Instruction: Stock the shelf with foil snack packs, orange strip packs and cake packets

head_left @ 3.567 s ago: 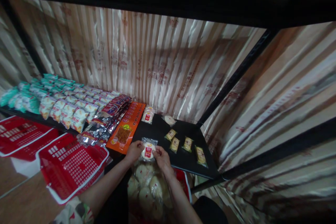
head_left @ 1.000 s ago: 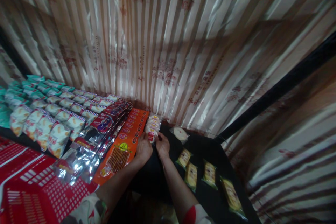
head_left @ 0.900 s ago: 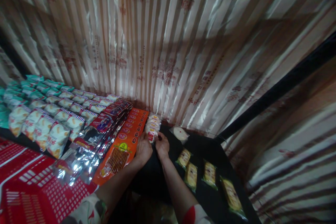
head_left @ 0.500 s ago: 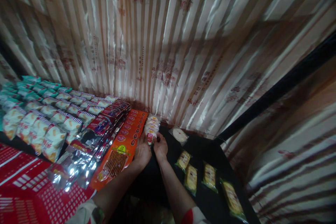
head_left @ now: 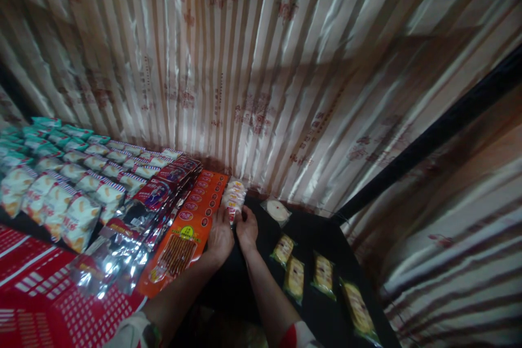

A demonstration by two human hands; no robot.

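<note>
My left hand [head_left: 221, 237] and my right hand [head_left: 247, 232] are closed on the two sides of a small white packet [head_left: 232, 213] with a red mark. It lies at the near end of a row of similar white packets [head_left: 235, 190], overlapping along the black table [head_left: 264, 253]. Fingers cover part of the held packet. Just left of my left hand lies an orange snack bag [head_left: 203, 198] with a window of brown sticks. To the right of my right hand is a round white item in clear wrap [head_left: 276, 210].
Several yellow wrapped snacks [head_left: 323, 274] lie at the right. Stacked dark red and silver bags [head_left: 153, 196], white snack bags [head_left: 81, 223] and green bags [head_left: 44, 122] fill the left. A red basket [head_left: 77, 304] stands at the front left. Behind hangs a pleated curtain [head_left: 228, 65]; a black bar [head_left: 428, 136] slants at right.
Both hands stay at the same white packet, with only slight finger movement. The whole view has shifted a little.
</note>
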